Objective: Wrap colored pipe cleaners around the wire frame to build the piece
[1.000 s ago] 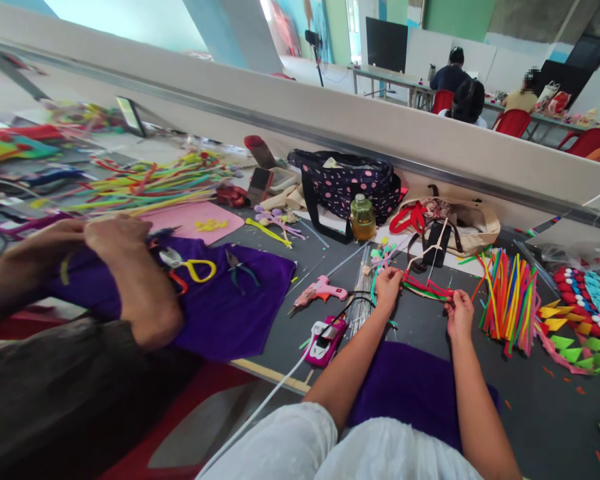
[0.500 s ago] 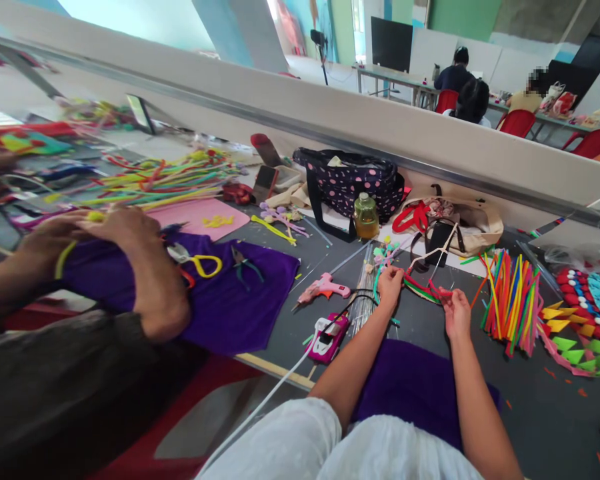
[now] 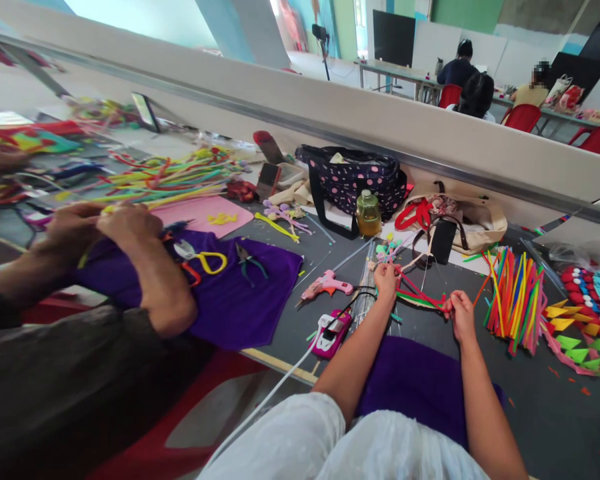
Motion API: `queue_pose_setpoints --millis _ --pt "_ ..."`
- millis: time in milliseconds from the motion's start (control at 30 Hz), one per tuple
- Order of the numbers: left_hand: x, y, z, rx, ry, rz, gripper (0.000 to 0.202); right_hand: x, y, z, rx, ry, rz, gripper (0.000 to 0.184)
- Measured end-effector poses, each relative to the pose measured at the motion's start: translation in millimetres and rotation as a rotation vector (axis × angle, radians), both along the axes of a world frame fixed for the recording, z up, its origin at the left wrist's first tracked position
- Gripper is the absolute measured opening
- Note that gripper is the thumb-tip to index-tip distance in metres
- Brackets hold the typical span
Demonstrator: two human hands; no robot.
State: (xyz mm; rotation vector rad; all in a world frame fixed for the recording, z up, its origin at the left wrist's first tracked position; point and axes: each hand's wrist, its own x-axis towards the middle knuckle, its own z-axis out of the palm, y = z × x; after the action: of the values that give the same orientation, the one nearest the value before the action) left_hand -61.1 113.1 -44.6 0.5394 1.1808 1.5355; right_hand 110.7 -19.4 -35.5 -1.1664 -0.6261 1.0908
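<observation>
Both forearms reach forward over the dark grey tabletop (image 3: 535, 417), converging slightly. The left hand (image 3: 386, 279), fingers curled narrow, pinches the left end of the slender red and green flexible strips (image 3: 424, 300); the right hand (image 3: 461, 313) pinches the right end. Their long axis runs left to right, the right end nearer, beyond the folded purple cloth (image 3: 414, 383).

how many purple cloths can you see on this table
2. One lies under the pliers, left of the pink glue gun; the other is between the person's forearms. More may be hidden.
</observation>
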Motion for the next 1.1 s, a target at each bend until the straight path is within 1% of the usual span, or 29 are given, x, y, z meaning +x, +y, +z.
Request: queue_pose_setpoints --millis 100,233,433,600,700,867,1000,1100 --pt "0.6 -3.0 2.0 -0.021 -0.062 0.015 0.022 8.5 2.2 -1.4 0.017 0.071 -0.16 0.033" --pt "4.4 -5.4 6.1 -0.027 -0.133 0.055 0.024 19.8 14.3 -5.8 -0.013 0.136 -0.365 0.032" --pt "11.7 -5.9 10.9 -0.023 -0.181 0.117 0.02 37.6 43.1 -11.7 -0.051 0.163 -0.522 0.024" --pt "17.4 -5.7 14.3 -0.033 -0.197 0.137 0.02 48.8 67.8 -10.9 -0.061 0.17 -0.581 0.022" --pt "19.7 -4.9 16.7 -0.042 -0.198 0.141 0.02 52.4 77.2 -10.3 -0.061 0.17 -0.6 0.023" --pt "25.2 -6.4 18.0 -0.052 -0.184 0.158 0.022 53.5 83.6 -10.1 -0.039 0.155 -0.59 0.027" --pt "35.7 -6.5 17.8 -0.067 -0.17 0.205 0.02 50.5 87.3 -9.5 -0.027 0.152 -0.579 0.03" --pt "44.3 -2.0 19.1 -0.061 -0.154 0.241 0.016 45.0 87.3 -8.7 -0.026 0.157 -0.579 0.03"
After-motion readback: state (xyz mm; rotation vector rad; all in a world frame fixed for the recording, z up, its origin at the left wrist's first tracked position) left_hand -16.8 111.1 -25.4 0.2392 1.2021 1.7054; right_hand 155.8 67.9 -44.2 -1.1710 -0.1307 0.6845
